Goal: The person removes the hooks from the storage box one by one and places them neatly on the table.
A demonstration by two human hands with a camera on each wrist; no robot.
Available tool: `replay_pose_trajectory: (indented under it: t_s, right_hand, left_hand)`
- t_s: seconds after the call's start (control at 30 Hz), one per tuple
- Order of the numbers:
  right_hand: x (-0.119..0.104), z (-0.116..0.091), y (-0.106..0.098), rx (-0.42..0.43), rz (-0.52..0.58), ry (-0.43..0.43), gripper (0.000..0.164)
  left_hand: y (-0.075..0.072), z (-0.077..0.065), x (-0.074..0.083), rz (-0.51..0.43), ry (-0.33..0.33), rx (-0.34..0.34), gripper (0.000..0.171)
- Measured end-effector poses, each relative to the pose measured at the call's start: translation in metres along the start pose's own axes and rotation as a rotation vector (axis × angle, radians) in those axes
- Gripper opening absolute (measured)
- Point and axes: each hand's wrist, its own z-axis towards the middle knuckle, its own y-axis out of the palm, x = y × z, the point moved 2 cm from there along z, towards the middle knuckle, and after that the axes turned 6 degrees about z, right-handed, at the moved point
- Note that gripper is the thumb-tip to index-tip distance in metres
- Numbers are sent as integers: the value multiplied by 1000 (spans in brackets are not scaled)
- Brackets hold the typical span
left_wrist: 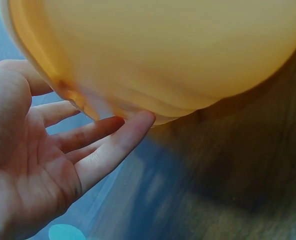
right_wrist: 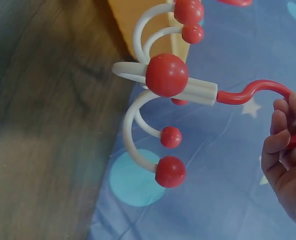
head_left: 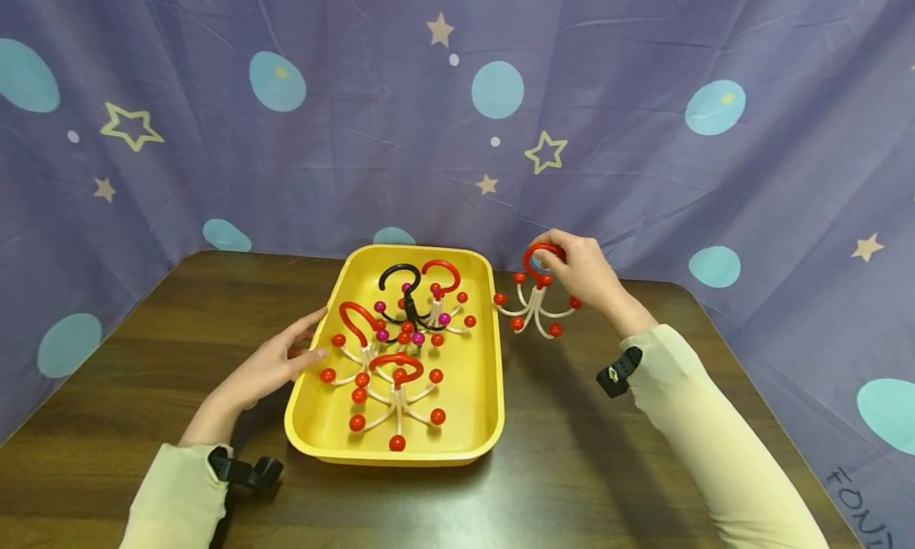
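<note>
My right hand grips the red hook of a multi-arm hanger with white curved arms tipped in red balls. This hanger hangs upright beside the right rim of a yellow tray; its white stem shows in the right wrist view. My left hand rests at the tray's left rim, its thumb over the edge. In the left wrist view, its fairly straight fingers lie against the tray's outer wall. Inside the tray are a front red-hooked hanger and a black hanger with magenta balls.
Two more red-hooked hangers lie in the tray, one at the left and one at the back right. The tray stands on a dark wooden table. A purple patterned curtain borders the table behind and at the sides.
</note>
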Motion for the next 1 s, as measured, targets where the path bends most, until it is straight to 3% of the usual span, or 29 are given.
replay_pose_trajectory:
  t_s: [0.8,1.0]
  right_hand:
    - [51,14,34,58,18,200,20]
    - [58,15,37,106,27,204,20]
  left_hand:
    - [2,1,1,-6,-3,2,69]
    - [2,2,0,-22,3,0,68]
